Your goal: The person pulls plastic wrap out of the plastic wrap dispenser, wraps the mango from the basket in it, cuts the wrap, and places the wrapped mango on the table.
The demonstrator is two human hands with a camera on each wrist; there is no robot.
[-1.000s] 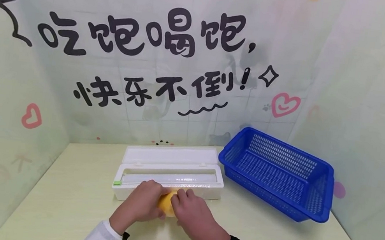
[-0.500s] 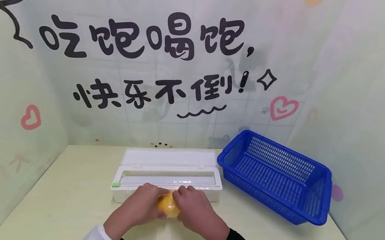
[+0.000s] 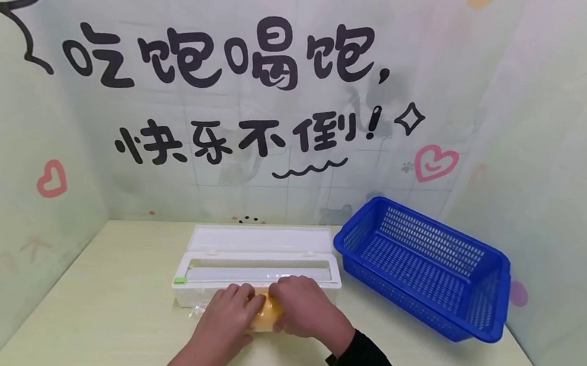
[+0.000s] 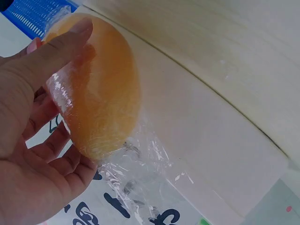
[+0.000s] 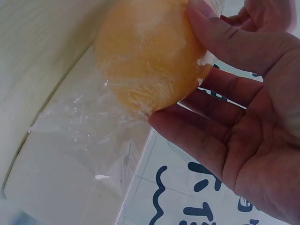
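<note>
A smooth, rounded orange-yellow fruit (image 3: pixel 267 316), its exact kind unclear, is wrapped in clear cling film (image 4: pixel 136 176). My left hand (image 3: pixel 225 322) grips one side of it, with the thumb across the film and the fingers curled underneath. From the other side my right hand (image 3: pixel 308 311) holds it between thumb and fingers. Loose film hangs off the fruit's far side in both wrist views. Just behind the hands, a white cling film dispenser (image 3: pixel 189 297) stands with its lid up and the roll showing. The hands partly cover the fruit and the dispenser's front.
A blue perforated basket (image 3: pixel 409 305) stands at the back right, beside the dispenser. A green slider (image 3: pixel 179 280) sits at the dispenser's left end. Printed wall sheeting (image 3: pixel 291 206) closes off the back and sides of the pale table (image 3: pixel 114 307).
The left hand has shifted its grip, its fingers now over the top of the fruit. The right hand has moved slightly up and right. Loose film now shows left of the hands.
</note>
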